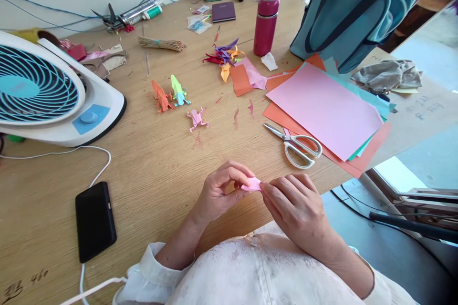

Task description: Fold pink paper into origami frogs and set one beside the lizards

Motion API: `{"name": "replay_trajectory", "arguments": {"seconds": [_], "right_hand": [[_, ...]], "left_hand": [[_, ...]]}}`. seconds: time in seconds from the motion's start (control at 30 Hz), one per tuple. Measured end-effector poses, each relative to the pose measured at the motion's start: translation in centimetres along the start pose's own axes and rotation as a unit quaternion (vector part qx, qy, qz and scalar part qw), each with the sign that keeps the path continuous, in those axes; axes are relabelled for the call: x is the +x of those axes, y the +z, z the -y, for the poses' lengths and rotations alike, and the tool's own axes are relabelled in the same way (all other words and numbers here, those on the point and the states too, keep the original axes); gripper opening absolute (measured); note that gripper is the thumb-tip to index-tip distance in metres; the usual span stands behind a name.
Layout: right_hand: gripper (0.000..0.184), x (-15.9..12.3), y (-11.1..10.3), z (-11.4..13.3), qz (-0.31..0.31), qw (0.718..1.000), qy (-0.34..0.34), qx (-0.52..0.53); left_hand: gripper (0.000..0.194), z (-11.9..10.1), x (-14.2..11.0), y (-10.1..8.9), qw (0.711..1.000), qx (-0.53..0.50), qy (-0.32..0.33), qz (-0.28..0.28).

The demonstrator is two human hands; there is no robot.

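A small piece of folded pink paper [253, 184] is held just above the table's near edge. The thumb and fingers of my left hand [225, 186] pinch its left end. On its right end, my right hand [295, 205] has its fingers closed, and they hide part of the fold. White-handled scissors [300, 147] lie beyond my right hand with the blades pointing left. Farther out stand a pink origami frog [196, 119], an orange origami figure [161, 97] and a green-and-blue one [179, 90].
A stack of coloured sheets [325, 100] lies at the right, below a teal bag [343, 14]. A maroon flask [266, 24] stands at the back. Folded paper pieces [223, 55] are heaped mid-table. At left are a fan [53, 90] and a cabled phone [95, 221].
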State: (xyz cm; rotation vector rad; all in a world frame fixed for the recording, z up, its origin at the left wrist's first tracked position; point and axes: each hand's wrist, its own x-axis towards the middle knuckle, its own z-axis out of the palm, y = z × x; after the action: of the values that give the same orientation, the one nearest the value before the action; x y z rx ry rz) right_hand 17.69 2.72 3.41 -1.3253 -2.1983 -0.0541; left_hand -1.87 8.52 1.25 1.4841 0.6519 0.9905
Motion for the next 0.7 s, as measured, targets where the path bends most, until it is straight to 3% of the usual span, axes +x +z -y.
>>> {"name": "replay_trajectory", "arguments": {"seconds": [0.13, 0.43, 0.6, 0.7], "right_hand": [[0.011, 0.1, -0.1, -0.1, -0.017, 1.0, -0.002, -0.013], [0.022, -0.2, 0.4, -0.5, -0.09, 0.995, 0.026, -0.02], [0.023, 0.1, 0.4, -1.1, -0.125, 0.992, 0.021, -0.014], [0.023, 0.3, 0.3, -1.8, -0.133, 0.991, -0.001, 0.007]], "left_hand": [[0.005, -0.3, 0.0, -0.1, 0.998, 0.047, 0.039, -0.006], [0.006, -0.7, -0.4, -0.7, 0.997, 0.072, 0.032, -0.008], [0.016, -1.1, -0.3, -0.3, 0.999, 0.049, -0.004, -0.022], [0.018, -0.9, 0.1, -0.1, 0.995, -0.03, -0.074, -0.051]]}}
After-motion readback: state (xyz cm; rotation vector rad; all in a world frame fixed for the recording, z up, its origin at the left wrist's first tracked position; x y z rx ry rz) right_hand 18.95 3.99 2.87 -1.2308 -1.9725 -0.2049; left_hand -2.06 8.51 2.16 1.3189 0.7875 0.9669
